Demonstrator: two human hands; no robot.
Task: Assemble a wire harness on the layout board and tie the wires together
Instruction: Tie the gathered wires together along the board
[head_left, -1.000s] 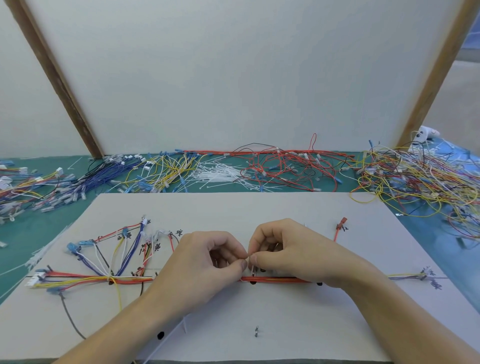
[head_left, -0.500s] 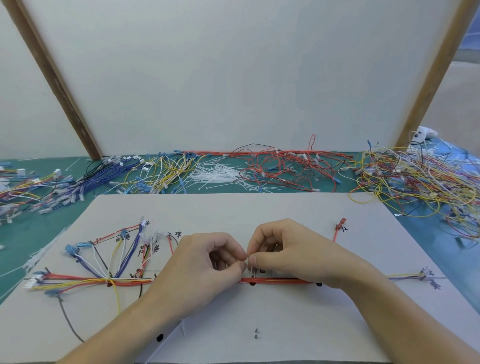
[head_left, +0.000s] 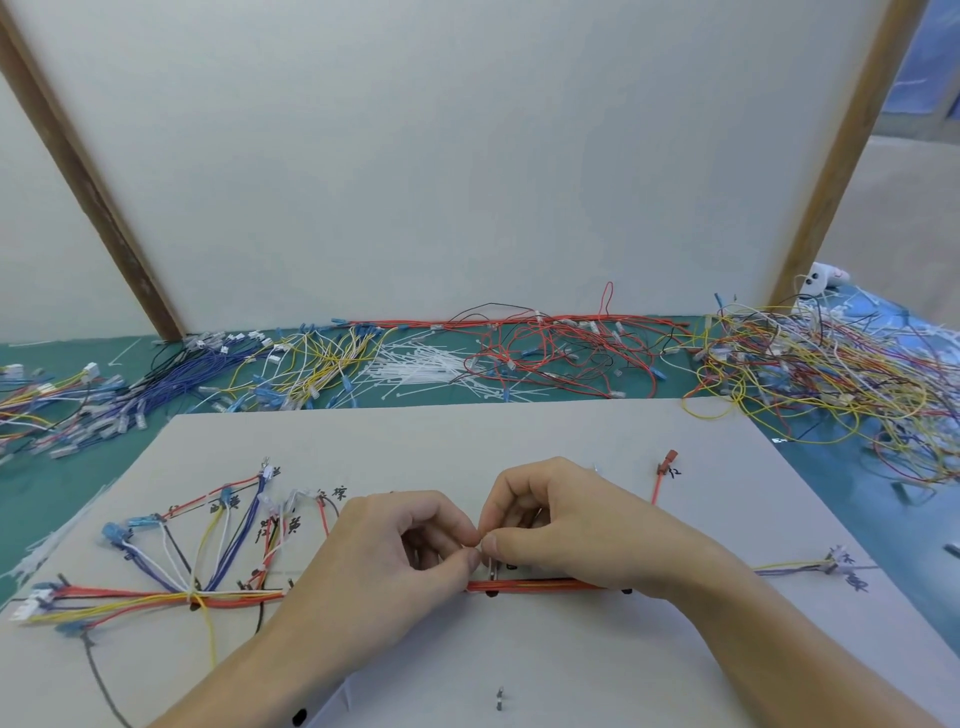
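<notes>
Both hands are brought together over the middle of the wire bundle (head_left: 535, 586): the left hand (head_left: 395, 551) and the right hand (head_left: 566, 525) are curled, thumb and forefinger tips meeting just above the trunk. Something small and pale appears to be pinched between them, most likely a tie, but it is too small to be named with certainty. The bundle is laid on the layout board (head_left: 467, 436), its long axis running left to right across the near part of the board, directly beneath the fingertips. It is seen emerging as a red strand just under the right hand and fanning into coloured branches (head_left: 208, 540) at the left end; a thin tail (head_left: 800, 566) is carried off to the right. Neither hand is clearly nearer; the pinch point sits between them, just above the trunk, beside a short upright pin (head_left: 492, 567). The coming move is judged to depend on that relation: whatever is held must be passed across the trunk, at right angles to its length.

Farther out, a loose red terminal (head_left: 670, 460) is seen on the board. Beyond the board, white cable ties (head_left: 426, 366) and heaps of spare wires (head_left: 810, 364) are spread along the green bench (head_left: 31, 499).
</notes>
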